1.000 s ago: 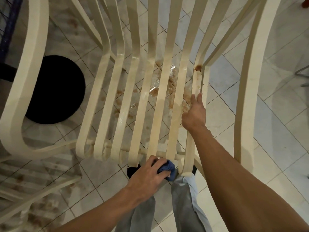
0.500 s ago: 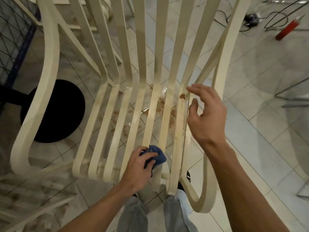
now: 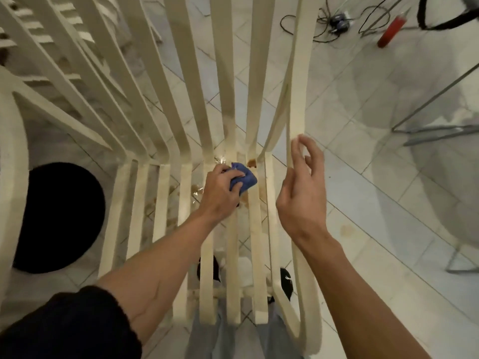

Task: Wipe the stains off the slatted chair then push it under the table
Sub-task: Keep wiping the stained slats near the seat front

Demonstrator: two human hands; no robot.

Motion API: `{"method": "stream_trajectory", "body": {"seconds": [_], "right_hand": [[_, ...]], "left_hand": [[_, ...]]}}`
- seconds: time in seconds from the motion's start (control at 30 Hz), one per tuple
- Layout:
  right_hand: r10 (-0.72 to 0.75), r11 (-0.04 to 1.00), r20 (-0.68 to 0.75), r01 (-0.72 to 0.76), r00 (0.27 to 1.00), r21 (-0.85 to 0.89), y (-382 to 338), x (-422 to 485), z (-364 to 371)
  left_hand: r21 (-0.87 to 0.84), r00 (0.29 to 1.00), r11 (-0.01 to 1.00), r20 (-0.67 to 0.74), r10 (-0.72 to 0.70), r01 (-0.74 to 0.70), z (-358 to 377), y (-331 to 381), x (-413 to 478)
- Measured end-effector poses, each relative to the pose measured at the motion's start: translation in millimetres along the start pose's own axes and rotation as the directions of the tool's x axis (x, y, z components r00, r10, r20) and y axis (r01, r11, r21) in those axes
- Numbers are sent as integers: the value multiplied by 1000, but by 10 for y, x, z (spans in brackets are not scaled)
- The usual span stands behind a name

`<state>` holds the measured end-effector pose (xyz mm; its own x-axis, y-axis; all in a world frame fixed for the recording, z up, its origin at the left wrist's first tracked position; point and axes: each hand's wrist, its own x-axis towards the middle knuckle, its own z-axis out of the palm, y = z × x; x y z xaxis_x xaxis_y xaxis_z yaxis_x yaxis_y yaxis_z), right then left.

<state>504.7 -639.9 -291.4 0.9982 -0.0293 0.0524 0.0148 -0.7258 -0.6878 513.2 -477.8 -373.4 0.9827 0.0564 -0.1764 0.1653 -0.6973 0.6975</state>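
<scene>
Moved up slatted chair (image 3: 185,182) seat: left hand (image 3: 220,190) fingers (image 3: 236,174) gripping blue cloth (image 3: 246,178) beside brown stain (image 3: 252,163); right hand (image 3: 302,200) loosely spread near armrest (image 3: 298,99).

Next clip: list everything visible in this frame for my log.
slatted chair: one, cream, centre
blue cloth: one, on the seat slats
stain: one clear brown spot, back of seat, beside the cloth
second slatted chair: one, cream, upper left
round base: one, black, floor at left
red cylinder: one, floor, upper right
cables: black tangle, floor at top
metal frame: one, grey, right
tiled floor: pale, all round
left hand: grips the cloth
right hand: open, beside the right armrest
</scene>
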Motion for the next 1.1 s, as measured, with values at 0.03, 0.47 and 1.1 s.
{"method": "stream_trajectory", "body": {"seconds": [0.03, 0.47, 1.1], "right_hand": [[4, 1000, 0, -4, 1000, -8, -4, -4, 14], [6, 999, -85, -10, 996, -52, -28, -24, 103], [5, 998, -54, -8, 999, -59, 27, -20, 94]], "left_hand": [[4, 999, 999, 11, 33, -33, -5, -3, 100], [229, 942, 934, 261, 212, -273, 271, -278, 980], [264, 875, 895, 428, 226, -360, 368, -355, 771]]}}
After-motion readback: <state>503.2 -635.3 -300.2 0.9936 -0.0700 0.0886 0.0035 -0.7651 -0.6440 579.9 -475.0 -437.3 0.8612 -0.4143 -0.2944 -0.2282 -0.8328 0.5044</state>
